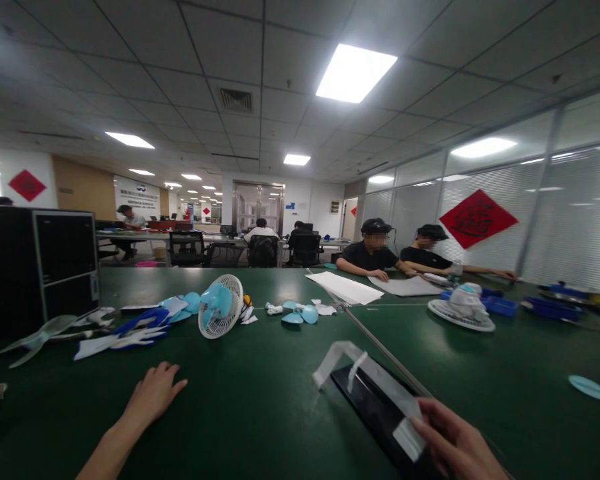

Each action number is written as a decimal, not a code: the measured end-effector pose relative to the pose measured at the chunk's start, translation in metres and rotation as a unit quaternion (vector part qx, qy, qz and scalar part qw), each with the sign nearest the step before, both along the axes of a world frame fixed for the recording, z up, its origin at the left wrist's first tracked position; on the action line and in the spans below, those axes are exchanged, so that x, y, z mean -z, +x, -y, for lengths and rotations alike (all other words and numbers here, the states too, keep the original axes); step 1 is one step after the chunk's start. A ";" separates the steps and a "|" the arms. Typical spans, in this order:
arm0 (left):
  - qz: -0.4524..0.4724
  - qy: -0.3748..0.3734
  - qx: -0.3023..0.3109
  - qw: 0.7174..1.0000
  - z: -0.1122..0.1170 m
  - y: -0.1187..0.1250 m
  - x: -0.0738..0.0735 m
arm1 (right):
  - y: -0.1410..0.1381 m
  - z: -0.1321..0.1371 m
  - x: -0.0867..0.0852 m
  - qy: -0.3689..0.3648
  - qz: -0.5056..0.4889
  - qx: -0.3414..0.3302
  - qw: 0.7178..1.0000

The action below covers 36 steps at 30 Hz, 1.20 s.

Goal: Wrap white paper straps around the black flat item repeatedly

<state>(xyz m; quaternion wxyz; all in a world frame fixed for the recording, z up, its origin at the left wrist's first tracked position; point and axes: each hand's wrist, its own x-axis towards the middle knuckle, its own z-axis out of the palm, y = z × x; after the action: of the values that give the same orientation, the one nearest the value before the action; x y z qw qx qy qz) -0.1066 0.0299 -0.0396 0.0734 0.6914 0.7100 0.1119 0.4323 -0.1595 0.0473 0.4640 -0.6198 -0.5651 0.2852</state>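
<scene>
My left hand (155, 393) lies palm down on the green table (260, 413), fingers stretched out and nothing in them. At the lower right, my right hand (455, 437) closes its thumb and fingers on the near end of a flat black rectangular object (365, 400). A translucent plastic film (347, 350) runs along that object and bends up at its far end. A white label-like patch (410, 440) shows near my fingertips. The exact kind of the black object cannot be made out.
Beyond my left hand lie blue-and-white gloves (130, 333), a fan head (223, 307) and loose blue blades (300, 313). A black computer case (40, 260) stands left. White sheets (345, 287), a white fan grille (460, 317) and two people (375, 250) are across the table.
</scene>
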 end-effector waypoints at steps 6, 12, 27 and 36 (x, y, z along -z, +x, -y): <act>0.005 0.003 -0.004 1.000 0.002 0.003 -0.003 | 0.002 -0.083 -0.026 0.130 0.227 0.077 0.962; 0.000 0.014 -0.011 1.000 0.000 0.002 0.000 | -0.003 -0.162 -0.007 0.084 0.477 0.092 0.870; -0.003 0.010 -0.011 1.000 0.007 0.008 -0.008 | 0.052 -0.118 0.021 0.006 0.454 0.057 0.889; 0.002 -0.001 -0.021 1.000 0.011 0.012 -0.017 | 0.057 -0.075 0.033 -0.069 0.398 0.049 0.914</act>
<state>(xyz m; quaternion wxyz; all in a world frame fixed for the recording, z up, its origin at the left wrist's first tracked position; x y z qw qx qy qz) -0.0951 0.0188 -0.0231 0.0730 0.6761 0.7243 0.1142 0.4891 -0.0845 0.0145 0.1702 -0.7390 -0.6511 0.0302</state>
